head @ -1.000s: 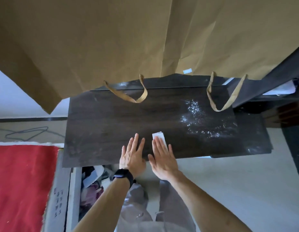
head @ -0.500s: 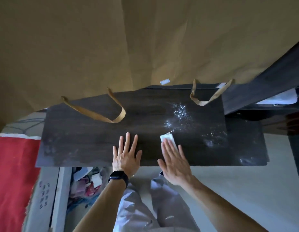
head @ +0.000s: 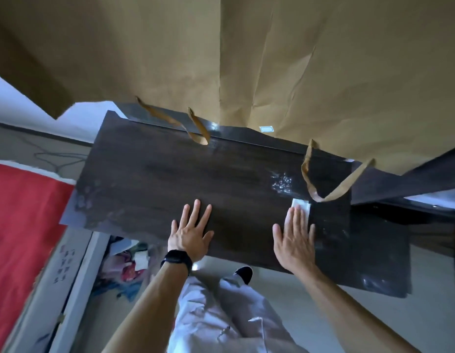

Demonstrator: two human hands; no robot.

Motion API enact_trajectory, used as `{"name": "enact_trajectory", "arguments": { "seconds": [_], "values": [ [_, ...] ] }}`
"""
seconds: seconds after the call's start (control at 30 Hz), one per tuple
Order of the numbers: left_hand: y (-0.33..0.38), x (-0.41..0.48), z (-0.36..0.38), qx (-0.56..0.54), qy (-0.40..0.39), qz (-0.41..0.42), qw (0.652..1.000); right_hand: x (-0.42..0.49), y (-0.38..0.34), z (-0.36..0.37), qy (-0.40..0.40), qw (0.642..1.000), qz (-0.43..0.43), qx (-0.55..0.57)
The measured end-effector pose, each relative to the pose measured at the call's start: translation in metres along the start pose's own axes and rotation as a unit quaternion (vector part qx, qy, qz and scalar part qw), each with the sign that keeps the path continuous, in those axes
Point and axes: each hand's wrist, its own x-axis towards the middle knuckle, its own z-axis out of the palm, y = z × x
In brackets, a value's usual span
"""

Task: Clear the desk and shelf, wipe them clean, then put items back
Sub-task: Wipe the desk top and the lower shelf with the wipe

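Note:
A dark wood-grain board (head: 157,179) lies crosswise in front of me. My left hand (head: 189,234), with a black watch on the wrist, rests flat on its near edge, fingers spread and empty. My right hand (head: 295,238) lies flat further right and presses a folded white wipe (head: 301,203) onto the board under its fingertips. Just beyond the wipe sits a patch of white droplets (head: 282,184). Smeared marks show on the lower dark surface (head: 379,250) to the right.
A large brown paper bag (head: 246,59) hangs overhead, its handles (head: 333,184) dangling onto the board. A red cloth (head: 20,225) lies at the left. Below the board stands a white bin with mixed items (head: 129,266). Pale floor lies at lower right.
My right hand has slid the wipe to the right, up to the droplets, and most of the spray patch is gone. The hands are now further apart. The left hand stays flat.

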Motion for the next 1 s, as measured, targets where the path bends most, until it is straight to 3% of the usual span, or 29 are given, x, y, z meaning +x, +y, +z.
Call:
{"name": "enact_trajectory", "arguments": {
  "seconds": [0.13, 0.3, 0.43, 0.57, 0.73, 0.8, 0.93, 1.0],
  "values": [
    [0.005, -0.002, 0.003, -0.017, 0.011, -0.019, 1.000, 0.014, -0.062, 0.013, -0.018, 0.986, -0.164, -0.028],
    [0.013, 0.005, -0.005, 0.012, 0.032, -0.031, 0.999, 0.088, -0.110, -0.002, -0.021, 0.982, -0.185, -0.016],
    [0.020, 0.009, -0.007, 0.023, 0.036, -0.040, 0.998, 0.111, -0.057, -0.012, 0.028, 0.999, -0.020, 0.014],
    [0.029, 0.011, -0.011, 0.044, 0.016, -0.050, 0.998, 0.094, 0.011, -0.022, 0.056, 0.987, 0.132, 0.067],
    [0.041, 0.016, -0.014, 0.061, -0.011, -0.061, 0.996, 0.058, -0.001, -0.013, 0.082, 0.959, 0.246, 0.117],
    [0.042, 0.017, -0.014, 0.073, -0.020, -0.061, 0.995, 0.053, -0.028, -0.004, 0.087, 0.969, 0.207, 0.103],
    [0.047, 0.021, -0.016, 0.090, -0.022, -0.061, 0.994, 0.077, -0.071, 0.005, 0.062, 0.997, -0.033, 0.025],
    [0.051, 0.024, -0.019, 0.070, -0.009, -0.043, 0.997, 0.102, -0.067, -0.008, 0.055, 0.997, -0.044, 0.033]
  ]
}}
